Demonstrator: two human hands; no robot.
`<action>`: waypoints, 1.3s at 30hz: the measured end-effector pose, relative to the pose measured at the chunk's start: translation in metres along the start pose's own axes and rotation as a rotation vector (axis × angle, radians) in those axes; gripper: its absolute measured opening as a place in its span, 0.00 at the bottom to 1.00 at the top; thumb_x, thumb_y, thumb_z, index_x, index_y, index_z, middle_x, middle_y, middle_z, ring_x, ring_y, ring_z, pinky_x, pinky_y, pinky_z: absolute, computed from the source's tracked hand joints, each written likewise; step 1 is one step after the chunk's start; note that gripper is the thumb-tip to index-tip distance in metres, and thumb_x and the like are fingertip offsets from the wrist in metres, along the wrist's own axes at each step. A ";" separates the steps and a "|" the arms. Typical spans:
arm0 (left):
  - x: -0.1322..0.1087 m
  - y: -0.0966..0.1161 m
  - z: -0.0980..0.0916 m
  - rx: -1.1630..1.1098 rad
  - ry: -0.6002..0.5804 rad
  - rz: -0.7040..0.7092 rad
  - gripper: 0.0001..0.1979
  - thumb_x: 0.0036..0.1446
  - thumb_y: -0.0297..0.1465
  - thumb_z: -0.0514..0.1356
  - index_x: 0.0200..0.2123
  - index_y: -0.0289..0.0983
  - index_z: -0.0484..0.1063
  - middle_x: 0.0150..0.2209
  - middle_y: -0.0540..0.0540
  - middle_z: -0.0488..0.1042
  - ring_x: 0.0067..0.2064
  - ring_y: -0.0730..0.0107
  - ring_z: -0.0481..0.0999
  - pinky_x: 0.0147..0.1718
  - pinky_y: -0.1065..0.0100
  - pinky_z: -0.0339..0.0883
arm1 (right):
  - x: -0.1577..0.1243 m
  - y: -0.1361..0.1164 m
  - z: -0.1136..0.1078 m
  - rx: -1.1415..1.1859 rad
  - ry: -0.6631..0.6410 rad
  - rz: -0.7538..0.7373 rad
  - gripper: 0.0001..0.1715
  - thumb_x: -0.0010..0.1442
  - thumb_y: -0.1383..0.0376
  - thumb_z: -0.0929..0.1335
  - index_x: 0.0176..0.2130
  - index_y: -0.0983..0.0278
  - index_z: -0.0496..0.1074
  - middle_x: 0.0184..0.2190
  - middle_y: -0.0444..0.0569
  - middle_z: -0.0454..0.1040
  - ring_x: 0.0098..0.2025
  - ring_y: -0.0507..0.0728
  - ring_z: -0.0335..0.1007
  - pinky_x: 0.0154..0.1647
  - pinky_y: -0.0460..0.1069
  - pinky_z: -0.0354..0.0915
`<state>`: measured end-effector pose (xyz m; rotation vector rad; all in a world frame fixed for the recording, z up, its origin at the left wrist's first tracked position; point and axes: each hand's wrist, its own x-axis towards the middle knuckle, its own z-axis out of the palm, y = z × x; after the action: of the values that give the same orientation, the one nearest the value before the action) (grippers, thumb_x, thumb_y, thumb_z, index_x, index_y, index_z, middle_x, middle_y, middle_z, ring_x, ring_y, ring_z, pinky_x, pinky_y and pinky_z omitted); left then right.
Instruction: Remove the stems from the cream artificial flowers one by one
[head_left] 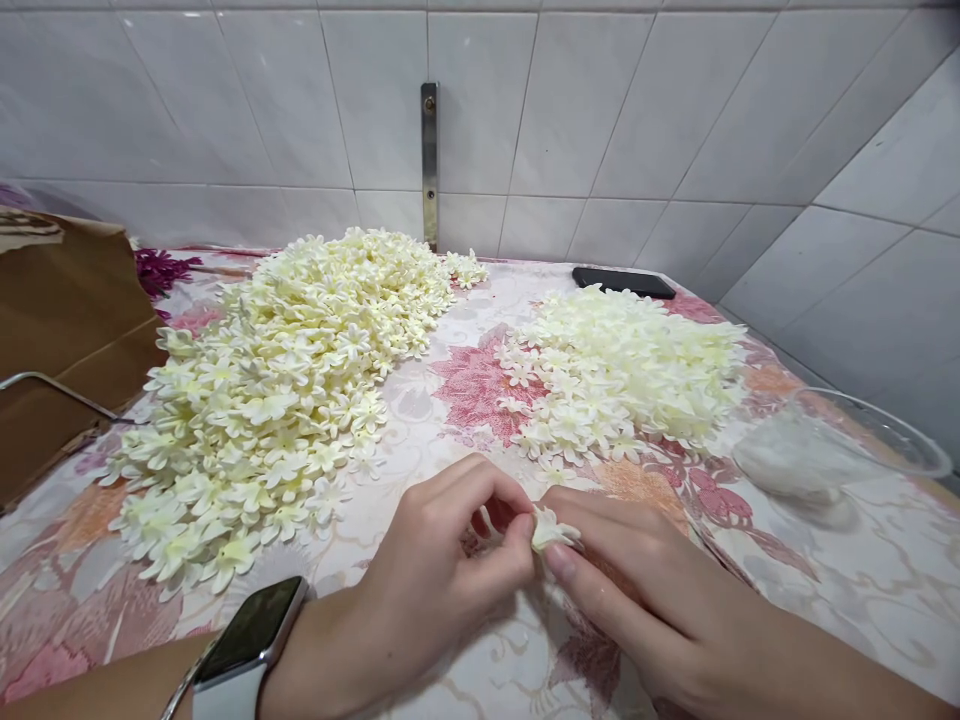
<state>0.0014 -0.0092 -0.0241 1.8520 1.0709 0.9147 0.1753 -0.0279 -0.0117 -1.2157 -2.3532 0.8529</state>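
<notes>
Between my two hands is a small pale cream flower (553, 532), its petals pointing to the right. My left hand (457, 550), with a smartwatch (255, 630) on its wrist, pinches the flower's left end between thumb and forefinger. From the other side, the thumb and fingers of my right hand (637, 570) close on the petals. Beyond my left hand lies a large heap of cream flowers (300, 370). A smaller, whiter heap of flowers (630, 360) spreads out beyond my right hand.
A clear plastic tub (832, 450) with whitish contents stands at the right. Behind the smaller heap lies a black phone (622, 282). At the left are a brown cardboard box (75, 330) and purple flowers (161, 270). A floral tablecloth (465, 640) covers the table against the tiled wall.
</notes>
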 end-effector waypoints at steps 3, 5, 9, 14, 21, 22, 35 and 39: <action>0.000 0.001 0.000 0.016 0.003 0.007 0.05 0.53 0.24 0.56 0.26 0.37 0.68 0.25 0.54 0.68 0.26 0.78 0.67 0.26 0.76 0.60 | 0.001 0.002 0.000 -0.003 0.033 -0.020 0.18 0.66 0.67 0.54 0.25 0.63 0.58 0.23 0.44 0.65 0.25 0.51 0.60 0.27 0.47 0.56; 0.001 0.001 -0.001 0.004 0.007 -0.023 0.05 0.54 0.25 0.56 0.27 0.37 0.68 0.24 0.54 0.69 0.26 0.78 0.67 0.25 0.76 0.60 | 0.003 0.004 -0.001 0.017 0.061 -0.015 0.19 0.66 0.66 0.54 0.24 0.63 0.55 0.22 0.43 0.63 0.24 0.50 0.58 0.26 0.47 0.54; 0.003 0.000 -0.003 -0.061 0.063 -0.056 0.05 0.56 0.26 0.55 0.28 0.38 0.68 0.26 0.54 0.69 0.27 0.77 0.68 0.26 0.76 0.61 | 0.006 0.008 -0.003 0.026 0.115 -0.019 0.21 0.66 0.66 0.55 0.21 0.63 0.52 0.19 0.41 0.58 0.22 0.49 0.55 0.25 0.46 0.51; 0.002 -0.003 -0.003 -0.240 -0.060 -0.060 0.06 0.54 0.30 0.62 0.37 0.43 0.73 0.34 0.53 0.72 0.34 0.75 0.71 0.33 0.75 0.65 | 0.008 0.014 -0.006 0.101 0.174 -0.040 0.25 0.66 0.64 0.58 0.19 0.64 0.51 0.16 0.39 0.53 0.19 0.48 0.50 0.23 0.46 0.47; 0.010 -0.004 -0.003 -0.599 -0.078 -0.305 0.03 0.52 0.31 0.64 0.27 0.39 0.74 0.26 0.54 0.72 0.29 0.78 0.70 0.29 0.78 0.63 | 0.010 0.017 -0.011 0.350 0.099 -0.053 0.29 0.63 0.49 0.60 0.18 0.63 0.62 0.16 0.40 0.57 0.20 0.49 0.55 0.22 0.45 0.52; 0.012 -0.004 -0.003 -0.628 -0.052 -0.343 0.04 0.51 0.31 0.64 0.27 0.38 0.74 0.25 0.54 0.72 0.28 0.78 0.70 0.28 0.78 0.63 | 0.009 0.017 -0.011 0.345 0.114 -0.025 0.29 0.63 0.49 0.59 0.19 0.63 0.62 0.16 0.40 0.57 0.20 0.49 0.55 0.22 0.45 0.52; 0.011 -0.008 -0.004 -0.411 0.129 -0.284 0.11 0.49 0.32 0.65 0.38 0.43 0.72 0.42 0.51 0.72 0.36 0.73 0.72 0.32 0.73 0.66 | 0.011 0.016 -0.012 0.208 0.213 0.137 0.24 0.65 0.59 0.58 0.19 0.63 0.55 0.18 0.41 0.55 0.21 0.50 0.53 0.23 0.46 0.51; 0.008 -0.008 -0.004 -0.382 -0.079 -0.192 0.08 0.49 0.32 0.66 0.36 0.42 0.75 0.36 0.51 0.74 0.32 0.74 0.71 0.31 0.74 0.65 | 0.010 0.013 -0.009 0.165 0.152 0.031 0.24 0.64 0.63 0.60 0.18 0.64 0.54 0.17 0.40 0.53 0.21 0.49 0.51 0.23 0.46 0.47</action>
<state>-0.0019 0.0015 -0.0274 1.4331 0.9326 0.8575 0.1829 -0.0106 -0.0134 -1.2076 -2.1051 0.9112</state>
